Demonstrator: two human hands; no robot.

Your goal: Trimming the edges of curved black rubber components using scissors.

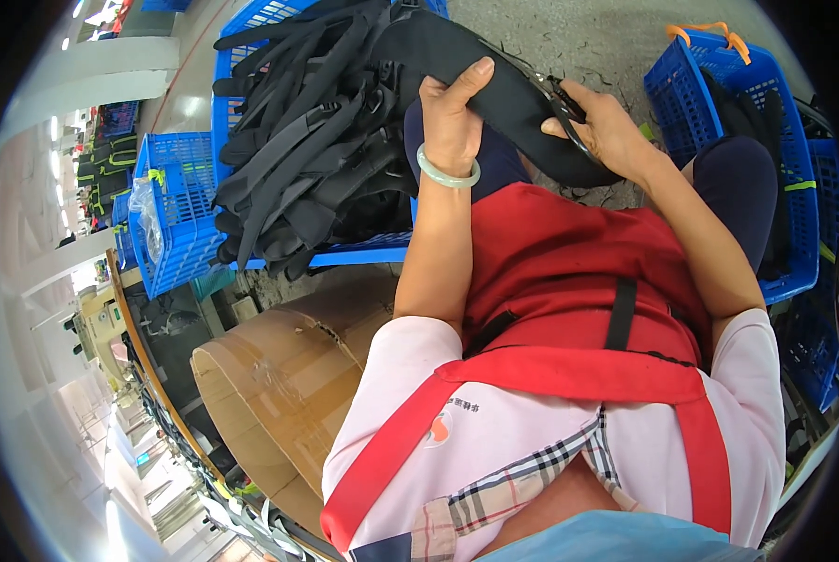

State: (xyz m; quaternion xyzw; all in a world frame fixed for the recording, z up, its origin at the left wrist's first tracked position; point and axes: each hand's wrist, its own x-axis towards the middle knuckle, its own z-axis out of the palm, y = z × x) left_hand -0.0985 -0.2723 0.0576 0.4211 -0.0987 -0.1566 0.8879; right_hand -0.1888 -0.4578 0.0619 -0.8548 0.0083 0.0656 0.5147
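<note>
A wide, curved black padded strap lies across my lap, its far end running toward the pile at the left. My left hand, with a pale green bangle at the wrist, grips the strap's near edge, thumb on top. On the strap's other edge, my right hand is closed around a pair of black-handled scissors. The blades point away along the strap edge and are partly hard to make out. Just left of my left hand, a large heap of black straps fills and overhangs a blue crate.
A second blue crate with black pieces and an orange handle tie stands at the right. Another blue crate is at the left. A large open cardboard box stands by my left elbow. Dark scraps litter the floor.
</note>
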